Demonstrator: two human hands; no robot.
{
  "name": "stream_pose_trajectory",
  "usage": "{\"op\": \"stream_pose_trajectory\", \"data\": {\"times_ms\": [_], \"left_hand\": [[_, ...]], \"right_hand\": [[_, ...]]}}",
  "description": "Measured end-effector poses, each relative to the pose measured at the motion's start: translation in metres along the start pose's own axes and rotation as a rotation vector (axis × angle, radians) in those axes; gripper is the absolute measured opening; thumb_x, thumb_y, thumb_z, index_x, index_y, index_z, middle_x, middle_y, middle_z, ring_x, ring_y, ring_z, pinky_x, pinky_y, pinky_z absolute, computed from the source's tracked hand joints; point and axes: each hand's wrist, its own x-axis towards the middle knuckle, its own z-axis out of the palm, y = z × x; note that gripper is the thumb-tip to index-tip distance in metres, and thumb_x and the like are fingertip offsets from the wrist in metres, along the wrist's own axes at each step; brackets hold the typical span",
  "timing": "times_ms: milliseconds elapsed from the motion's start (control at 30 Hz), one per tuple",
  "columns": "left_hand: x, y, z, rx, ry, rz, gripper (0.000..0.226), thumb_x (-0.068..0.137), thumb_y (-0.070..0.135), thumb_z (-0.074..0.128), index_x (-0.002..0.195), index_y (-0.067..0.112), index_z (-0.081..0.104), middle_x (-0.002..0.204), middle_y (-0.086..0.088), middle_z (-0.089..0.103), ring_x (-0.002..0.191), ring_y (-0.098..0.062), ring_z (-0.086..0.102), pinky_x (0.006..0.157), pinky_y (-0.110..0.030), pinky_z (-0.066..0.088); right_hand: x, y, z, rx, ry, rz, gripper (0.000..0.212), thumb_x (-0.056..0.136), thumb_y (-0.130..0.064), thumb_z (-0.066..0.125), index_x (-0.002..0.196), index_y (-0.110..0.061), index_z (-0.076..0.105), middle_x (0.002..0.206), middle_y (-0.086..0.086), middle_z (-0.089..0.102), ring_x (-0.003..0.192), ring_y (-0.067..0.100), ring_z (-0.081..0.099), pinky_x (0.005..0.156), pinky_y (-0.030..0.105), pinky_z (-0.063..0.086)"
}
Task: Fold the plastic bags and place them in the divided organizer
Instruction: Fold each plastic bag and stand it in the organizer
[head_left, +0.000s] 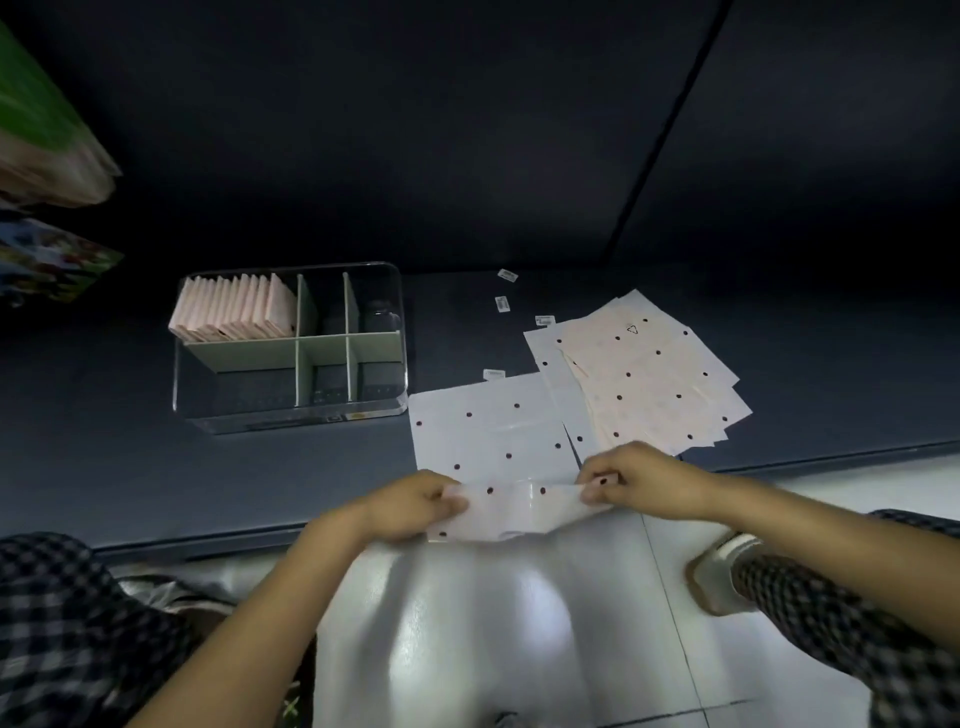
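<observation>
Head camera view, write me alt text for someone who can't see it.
Two bare hands, left hand and right hand, pinch the near edge of a white dark-dotted plastic bag on a dark shelf. A clear divided organizer holds folded pink bags; a stack of unfolded dotted bags lies right.

So the count: one clear divided organizer (291, 348) with six compartments, and only the back-left one is filled, with a row of roughly ten folded pink bags (234, 309) standing on edge, hard to count exactly since they blur together. One dotted bag (493, 447) is spread flat on the dark surface, with two hands on its near edge, plus one loose pile of unfolded bags (644, 379) beside it, maybe four or five sheets but I can't separate them for sure. Also four small white labels (502, 304) scattered between organizer and pile.
</observation>
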Motion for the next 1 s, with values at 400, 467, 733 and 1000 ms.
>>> {"op": "stream_pose_trajectory", "data": {"times_ms": [400,467,733,1000], "left_hand": [[0.014,-0.002,0.025,0.385,1.005,0.291,0.042,0.087,0.004,0.059,0.129,0.008,0.052,0.133,-0.008,0.053,0.122,-0.027,0.049,0.102,-0.039,0.041],[0.020,-0.009,0.041,0.544,0.868,0.345,0.044,0.084,0.004,0.063,0.128,0.007,0.055,0.135,-0.011,0.053,0.127,-0.030,0.048,0.108,-0.043,0.035],[0.032,-0.046,0.074,0.916,0.437,0.131,0.069,0.101,0.045,0.023,0.142,0.014,-0.024,0.148,0.000,-0.030,0.132,-0.017,-0.034,0.105,-0.034,-0.028],[0.032,-0.062,0.075,1.008,0.368,0.030,0.078,0.098,0.056,0.018,0.142,0.010,-0.026,0.150,-0.006,-0.033,0.137,-0.021,-0.031,0.112,-0.035,-0.020]], "right_hand": [[0.125,-0.006,-0.026,-0.139,0.271,0.202,0.019,0.093,-0.016,0.050,0.100,-0.008,0.066,0.109,0.005,0.065,0.104,0.025,0.055,0.087,0.033,0.045],[0.139,-0.003,-0.023,-0.170,0.276,0.261,0.021,0.093,-0.017,0.048,0.102,-0.010,0.066,0.111,0.008,0.064,0.107,0.027,0.054,0.090,0.037,0.046],[0.157,0.005,-0.016,-0.170,0.350,0.370,0.023,0.094,-0.016,0.043,0.103,-0.014,0.064,0.111,0.010,0.064,0.106,0.028,0.055,0.090,0.038,0.047],[0.118,-0.008,0.028,-0.399,0.601,-0.008,0.048,0.093,-0.025,0.054,0.137,-0.008,0.045,0.143,0.011,0.043,0.134,0.027,0.036,0.112,0.036,0.025]]}}
